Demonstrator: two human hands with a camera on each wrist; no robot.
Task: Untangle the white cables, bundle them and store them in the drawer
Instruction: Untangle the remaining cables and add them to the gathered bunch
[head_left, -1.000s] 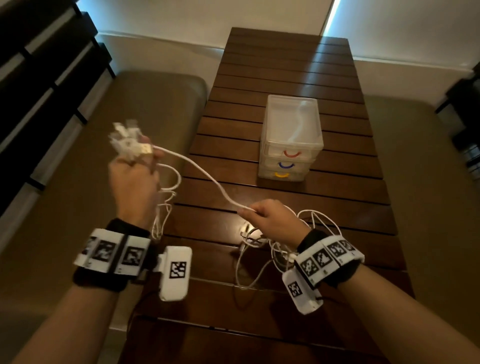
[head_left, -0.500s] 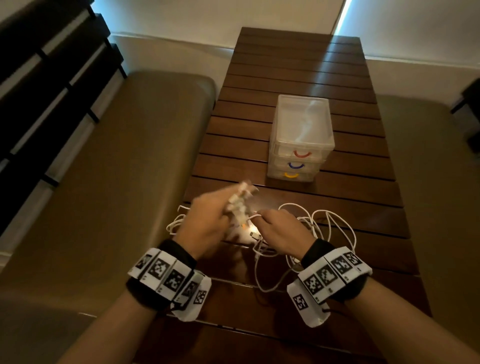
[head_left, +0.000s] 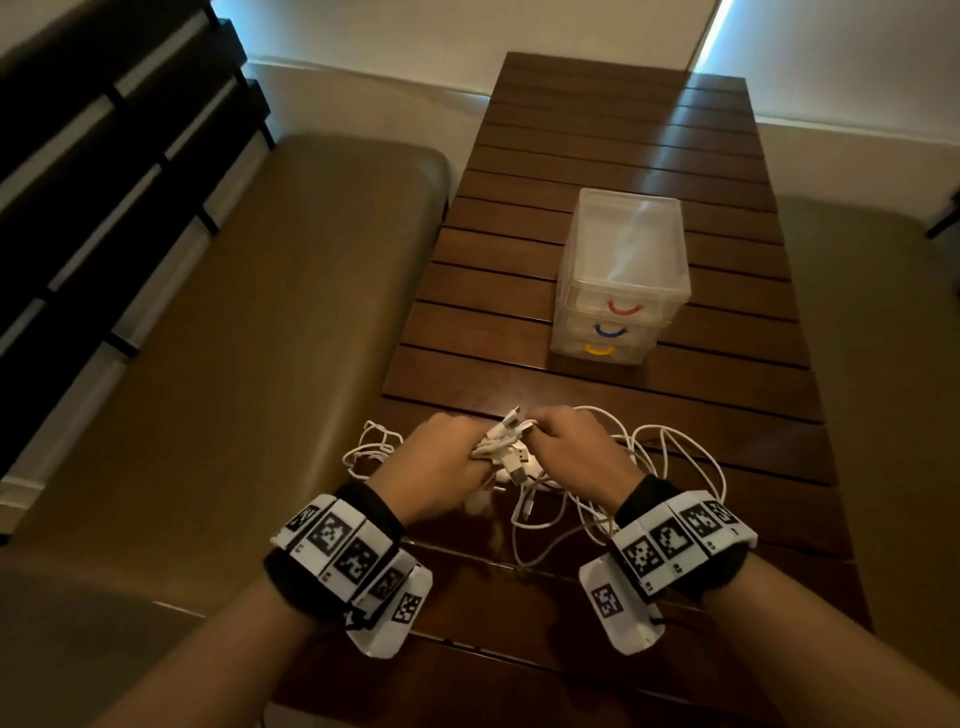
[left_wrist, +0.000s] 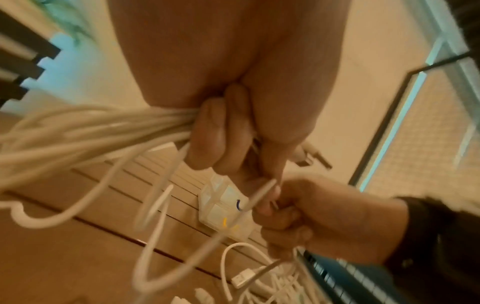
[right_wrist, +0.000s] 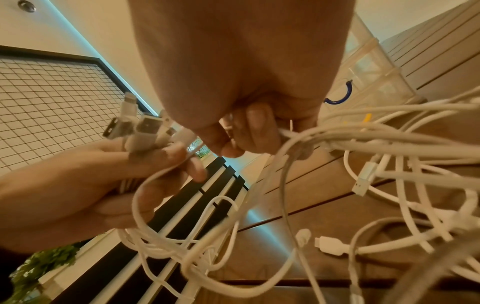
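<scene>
I've got my left hand (head_left: 441, 467) clenched round the gathered plug ends of the white cables (head_left: 506, 441), and my right hand (head_left: 576, 447) pinches one strand right beside them, just on the near side of the drawer unit (head_left: 623, 275). I'd feed one strand at a time and keep the plugs aligned. The loose tangle (head_left: 670, 467) spreads right of my hands; all three drawers look closed.

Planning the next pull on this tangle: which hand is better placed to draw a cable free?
Right hand: it pinches a single cable, while the left hand grips the gathered plug ends and anchors them.
</scene>
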